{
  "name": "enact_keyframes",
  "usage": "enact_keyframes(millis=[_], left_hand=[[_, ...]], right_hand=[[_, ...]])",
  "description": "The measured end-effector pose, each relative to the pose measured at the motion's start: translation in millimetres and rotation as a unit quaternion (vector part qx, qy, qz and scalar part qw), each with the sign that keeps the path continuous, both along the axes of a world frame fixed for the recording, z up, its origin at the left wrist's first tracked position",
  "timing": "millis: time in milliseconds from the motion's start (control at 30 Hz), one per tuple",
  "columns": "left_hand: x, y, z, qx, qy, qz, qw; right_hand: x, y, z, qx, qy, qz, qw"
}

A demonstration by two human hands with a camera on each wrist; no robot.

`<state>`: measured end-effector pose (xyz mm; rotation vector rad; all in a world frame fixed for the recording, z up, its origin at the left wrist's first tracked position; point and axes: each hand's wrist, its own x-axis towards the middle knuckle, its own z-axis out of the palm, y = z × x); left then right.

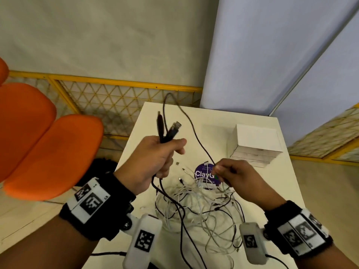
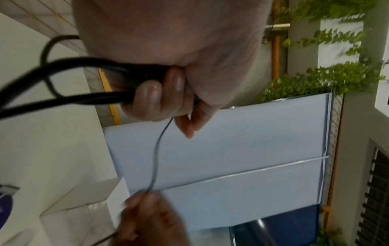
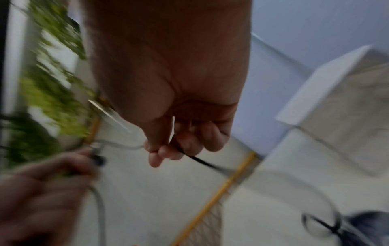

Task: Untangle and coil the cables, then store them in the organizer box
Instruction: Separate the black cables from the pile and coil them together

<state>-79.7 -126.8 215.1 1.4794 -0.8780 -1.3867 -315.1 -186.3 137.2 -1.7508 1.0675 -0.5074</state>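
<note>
looks like some office or shared workspace setup: plain white table (image 1: 275, 183), pale blue partition panels (image 1: 262, 61), yellow mesh railing (image 1: 120, 98), orange chairs (image 1: 48, 152), and a green ivy wall (image 2: 328, 78) outside the barrier.

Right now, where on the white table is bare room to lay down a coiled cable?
Bare patches: the white table far-left corner, behind the left hand, and the strip right of the white organizer box. The near centre is crowded with tangled white and black cables.
</note>
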Motion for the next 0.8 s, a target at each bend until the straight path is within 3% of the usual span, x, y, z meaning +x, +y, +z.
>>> enact_keyframes(millis=[167, 300, 567, 800], left_hand=[[-30, 1, 2, -0.014, 0.025, -0.072, 0.997], [-38, -4, 8, -0.086, 0.015, -0.035, 0.996], [-1, -13, 8, -0.138, 0.039, 0.072, 0.987], [6, -11, -1, -0.131, 0.027, 0.088, 0.987]], right_hand=[[23, 14, 81, -0.073, -0.013, 0.039, 0.997], [26, 20, 92, -0.112, 0.034, 0.049, 0.992], [-49, 22, 11, -0.027, 0.106, 0.044, 0.993], [-126, 44, -52, 0.085, 0.144, -0.077, 0.983]])
